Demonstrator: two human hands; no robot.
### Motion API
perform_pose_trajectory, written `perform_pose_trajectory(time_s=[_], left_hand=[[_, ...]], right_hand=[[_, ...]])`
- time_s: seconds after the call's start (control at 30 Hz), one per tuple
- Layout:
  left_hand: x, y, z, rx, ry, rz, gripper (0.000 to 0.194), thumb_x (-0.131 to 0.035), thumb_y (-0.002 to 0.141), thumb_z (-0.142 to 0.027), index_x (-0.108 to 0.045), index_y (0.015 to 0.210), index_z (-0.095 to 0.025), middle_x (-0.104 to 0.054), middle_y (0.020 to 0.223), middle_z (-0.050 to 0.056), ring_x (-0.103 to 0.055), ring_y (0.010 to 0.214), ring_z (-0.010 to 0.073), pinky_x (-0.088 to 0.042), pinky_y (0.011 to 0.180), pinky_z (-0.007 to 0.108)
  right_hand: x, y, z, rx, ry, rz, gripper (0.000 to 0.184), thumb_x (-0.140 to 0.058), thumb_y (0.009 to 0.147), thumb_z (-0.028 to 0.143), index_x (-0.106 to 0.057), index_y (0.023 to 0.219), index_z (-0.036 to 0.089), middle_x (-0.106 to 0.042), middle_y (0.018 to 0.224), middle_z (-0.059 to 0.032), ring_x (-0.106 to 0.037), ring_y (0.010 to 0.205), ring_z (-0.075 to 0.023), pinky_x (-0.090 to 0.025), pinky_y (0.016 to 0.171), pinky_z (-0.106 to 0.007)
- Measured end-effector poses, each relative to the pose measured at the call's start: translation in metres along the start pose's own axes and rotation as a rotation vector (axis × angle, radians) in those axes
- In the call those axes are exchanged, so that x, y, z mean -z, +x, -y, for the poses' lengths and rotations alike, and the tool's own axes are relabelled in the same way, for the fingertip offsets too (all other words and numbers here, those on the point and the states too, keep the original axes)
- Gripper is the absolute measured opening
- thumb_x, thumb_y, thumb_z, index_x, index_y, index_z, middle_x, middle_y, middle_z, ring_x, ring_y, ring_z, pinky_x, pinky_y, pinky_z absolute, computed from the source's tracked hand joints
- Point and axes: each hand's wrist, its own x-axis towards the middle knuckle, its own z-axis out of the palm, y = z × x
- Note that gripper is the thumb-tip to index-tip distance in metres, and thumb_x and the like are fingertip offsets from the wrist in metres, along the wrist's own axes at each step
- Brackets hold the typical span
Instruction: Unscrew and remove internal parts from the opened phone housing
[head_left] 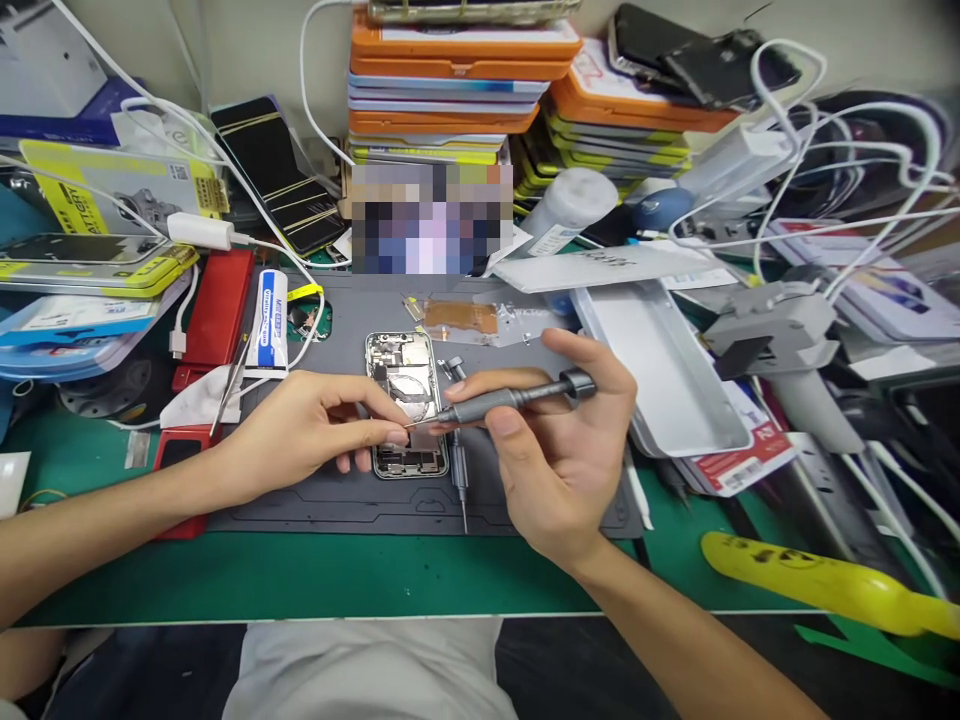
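An opened phone (403, 385) with its insides exposed lies on a dark grey work mat (352, 500). My left hand (307, 430) rests on the mat at the phone's left edge, fingertips pinched over its lower part. A grey precision screwdriver (510, 397) is gripped in my right hand (559, 450), lying almost level with its tip pointing left, meeting my left fingertips above the phone. Another screwdriver (460, 478) lies on the mat just right of the phone.
A white tube (268, 322), tweezers (231, 378) and a red case (217, 305) lie left of the mat. A white tray (660, 365) and grey tool (780, 335) sit right. Stacked boxes (450, 90) and cables (825, 150) crowd the back. A yellow object (817, 583) lies front right.
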Motion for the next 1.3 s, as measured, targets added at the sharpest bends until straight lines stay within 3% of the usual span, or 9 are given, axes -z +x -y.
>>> perform_pose_trajectory(time_s=[0.33,0.57,0.93,1.3], left_hand=[[-0.0008,-0.0003,0.0015,-0.042,0.015,-0.007,0.016,-0.075,0.099,-0.034,-0.081,0.104,-0.020,-0.075,0.079,0.000,-0.068,0.061,0.0083,-0.052,0.053,0.014],[-0.0021,0.0014,-0.0009,-0.053,0.016,-0.016,0.015,-0.073,0.100,-0.031,-0.081,0.105,-0.019,-0.077,0.081,0.001,-0.068,0.060,0.0086,-0.050,0.051,0.015],[-0.0019,0.0020,-0.0015,-0.066,-0.065,0.000,0.008,-0.078,0.096,-0.022,-0.082,0.100,-0.018,-0.078,0.083,0.000,-0.070,0.062,0.0073,-0.054,0.055,0.013],[-0.0025,0.0012,-0.0061,-0.092,0.014,-0.023,0.007,-0.079,0.095,-0.023,-0.080,0.097,-0.017,-0.076,0.076,-0.002,-0.070,0.059,0.0069,-0.052,0.051,0.011]], right_hand=[[0.0007,0.0011,-0.0007,0.021,0.009,-0.003,0.047,-0.062,0.105,0.021,-0.049,0.147,0.035,-0.075,0.102,-0.0042,-0.076,0.094,-0.0216,-0.071,0.063,-0.034],[0.0038,0.0001,-0.0017,-0.037,-0.029,0.011,0.046,-0.060,0.106,0.025,-0.047,0.148,0.037,-0.077,0.104,-0.0059,-0.079,0.099,-0.0255,-0.072,0.067,-0.040],[0.0027,0.0036,-0.0026,-0.094,0.154,0.010,0.044,-0.064,0.103,0.019,-0.056,0.142,0.039,-0.080,0.103,-0.0026,-0.079,0.097,-0.0232,-0.074,0.069,-0.040],[0.0020,0.0035,-0.0029,-0.100,0.183,0.003,0.045,-0.067,0.102,0.020,-0.057,0.142,0.038,-0.080,0.105,-0.0013,-0.080,0.100,-0.0218,-0.074,0.073,-0.037]])
